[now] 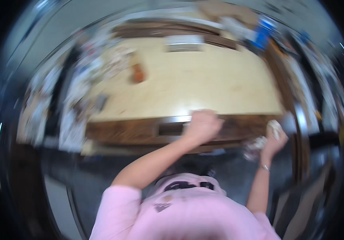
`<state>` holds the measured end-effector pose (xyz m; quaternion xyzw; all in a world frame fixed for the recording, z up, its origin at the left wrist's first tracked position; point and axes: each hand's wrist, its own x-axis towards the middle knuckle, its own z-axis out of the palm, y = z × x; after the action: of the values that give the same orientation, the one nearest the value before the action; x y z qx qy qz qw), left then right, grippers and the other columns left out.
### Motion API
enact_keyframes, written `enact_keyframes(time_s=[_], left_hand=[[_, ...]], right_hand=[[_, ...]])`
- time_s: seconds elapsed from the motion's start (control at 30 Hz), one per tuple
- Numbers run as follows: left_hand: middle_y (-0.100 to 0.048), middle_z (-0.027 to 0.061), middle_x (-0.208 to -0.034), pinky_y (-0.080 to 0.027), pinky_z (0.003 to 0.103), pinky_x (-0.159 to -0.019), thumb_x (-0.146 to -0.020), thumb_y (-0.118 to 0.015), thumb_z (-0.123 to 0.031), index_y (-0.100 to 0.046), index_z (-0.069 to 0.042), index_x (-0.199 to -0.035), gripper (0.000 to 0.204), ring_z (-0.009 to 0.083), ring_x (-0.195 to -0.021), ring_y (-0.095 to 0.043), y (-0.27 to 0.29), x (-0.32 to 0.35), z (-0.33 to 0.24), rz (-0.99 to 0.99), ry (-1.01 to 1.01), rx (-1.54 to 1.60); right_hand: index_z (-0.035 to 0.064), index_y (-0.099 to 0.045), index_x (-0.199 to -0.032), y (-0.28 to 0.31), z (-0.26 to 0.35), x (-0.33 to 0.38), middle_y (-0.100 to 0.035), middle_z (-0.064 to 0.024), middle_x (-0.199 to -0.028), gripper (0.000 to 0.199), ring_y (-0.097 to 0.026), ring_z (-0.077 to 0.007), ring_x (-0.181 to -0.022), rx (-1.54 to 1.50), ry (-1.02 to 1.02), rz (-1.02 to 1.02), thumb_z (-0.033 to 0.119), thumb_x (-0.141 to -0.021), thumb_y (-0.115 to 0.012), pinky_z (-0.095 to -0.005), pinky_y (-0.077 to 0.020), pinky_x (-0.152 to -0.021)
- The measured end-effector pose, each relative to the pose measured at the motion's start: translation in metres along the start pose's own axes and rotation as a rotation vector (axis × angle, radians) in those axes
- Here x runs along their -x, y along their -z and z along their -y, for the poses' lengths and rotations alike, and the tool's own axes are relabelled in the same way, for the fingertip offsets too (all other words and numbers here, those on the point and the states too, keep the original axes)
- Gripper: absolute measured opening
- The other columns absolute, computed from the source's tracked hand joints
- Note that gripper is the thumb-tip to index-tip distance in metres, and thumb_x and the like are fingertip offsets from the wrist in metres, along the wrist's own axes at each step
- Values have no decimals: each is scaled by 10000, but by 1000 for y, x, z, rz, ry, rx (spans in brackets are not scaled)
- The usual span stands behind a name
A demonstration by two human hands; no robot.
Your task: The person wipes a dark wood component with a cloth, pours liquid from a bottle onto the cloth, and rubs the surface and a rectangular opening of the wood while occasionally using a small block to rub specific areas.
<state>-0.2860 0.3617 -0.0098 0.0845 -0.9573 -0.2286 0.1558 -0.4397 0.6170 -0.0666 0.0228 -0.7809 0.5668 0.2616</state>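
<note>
My left hand [205, 126] is closed in a fist over the front edge of a pale cream panel [220, 76]. Whatever the fingers hold, if anything, is hidden. Beside it, a dark rectangular recess [170, 129] shows in the brown wood edge [120, 130]. A pale bit shows by the fist, too blurred to name. Farther right, past the panel's front edge, my right hand [275, 142] grips a crumpled off-white cloth [274, 129]. Whitish, partly see-through material [255, 147] hangs beside that hand. Motion blurs the picture.
An orange-brown bottle-like object [138, 74] and a small grey block [101, 102] rest at the panel's left. At the back lie a white-and-grey rectangular piece [184, 43] and dark wood strips [164, 29]. A blue object [264, 33] sits back right. Clutter [76, 92] lines the left side.
</note>
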Motion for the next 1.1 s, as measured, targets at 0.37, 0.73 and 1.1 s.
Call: enact_keyframes(time_s=[0.37, 0.73, 1.1], left_hand=[[-680, 165, -995, -440, 464, -844, -915, -598, -325, -635, -19, -1108, 364, 330, -965, -627, -6, 6, 2, 150, 35, -141], [-671, 174, -971, -446, 455, -830, -902, -630, -282, -644, -15, -1108, 337, 346, -939, -624, -5, 3, 1, 122, 51, -119], [-669, 177, -953, -447, 460, -783, -885, -645, -259, -638, -11, -1069, 309, 357, -907, -622, -12, 2, 0, 93, 9, -161]], right_hand=[[-6, -581, -1016, 5, -13, -21, -537, -223, -1071, 295, -557, -417, -1037, 374, -93, -267, 85, -781, -735, -448, -455, -923], [-6, -565, -916, 27, -57, -76, -548, -209, -1042, 213, -557, -401, -975, 422, -13, -344, 124, -813, -699, -459, -451, -872], [6, -616, -1017, 93, -67, -163, -637, -170, -1055, 180, -642, -276, -963, -553, -322, -316, 151, -914, -592, -418, -533, -832]])
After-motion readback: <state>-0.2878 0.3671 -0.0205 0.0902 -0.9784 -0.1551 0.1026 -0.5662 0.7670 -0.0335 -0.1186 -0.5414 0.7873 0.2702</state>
